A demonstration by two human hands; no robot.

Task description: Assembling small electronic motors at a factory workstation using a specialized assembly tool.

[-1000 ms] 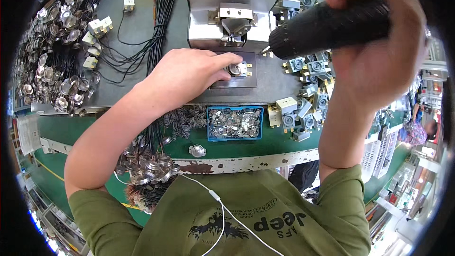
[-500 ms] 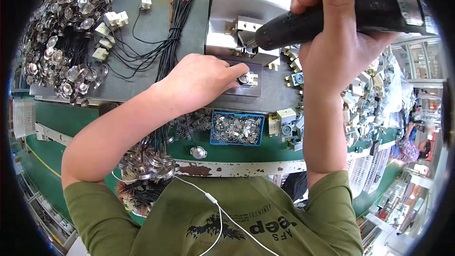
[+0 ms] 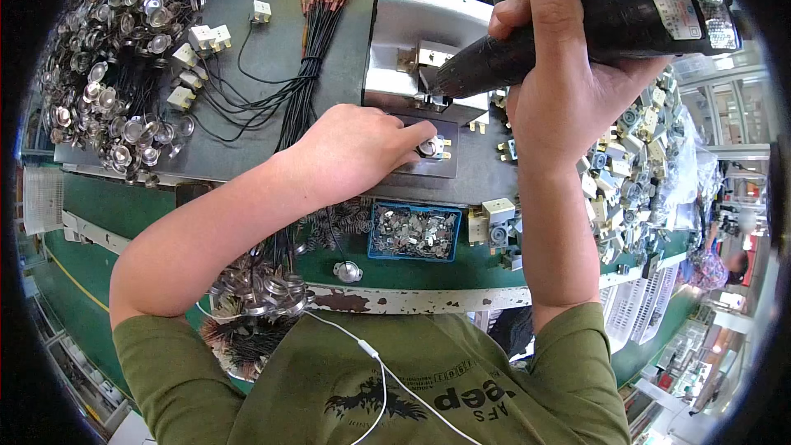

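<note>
My right hand (image 3: 564,86) grips a black electric screwdriver (image 3: 622,12), the thumb along its body. The tool's narrow front end points left and down, at small metal parts in a shiny metal box-like fixture (image 3: 395,8). Fingers and bit hide the exact contact. With bent fingers my left hand (image 3: 354,152) pinches a small thermostat-like part (image 3: 428,147), with a round metal face and brass-coloured tabs, on a flat metal plate (image 3: 441,167) in front of the fixture. Just above the tool tip a white block (image 3: 434,53) with a metal tab sits in the fixture.
A blue tray (image 3: 416,257) holds small metal pieces near the front edge. Left lie a bundle of black wires (image 3: 303,86) and a heap of round metal-capped parts (image 3: 124,74). Many white and grey blocks (image 3: 626,165) pile up at right. One round capped part (image 3: 348,271) lies left of the tray.
The screwdriver and right hand have shifted slightly left, bringing the tool tip lower and further left against the fixture. My left hand keeps its pinch; the whole view has shifted slightly.
</note>
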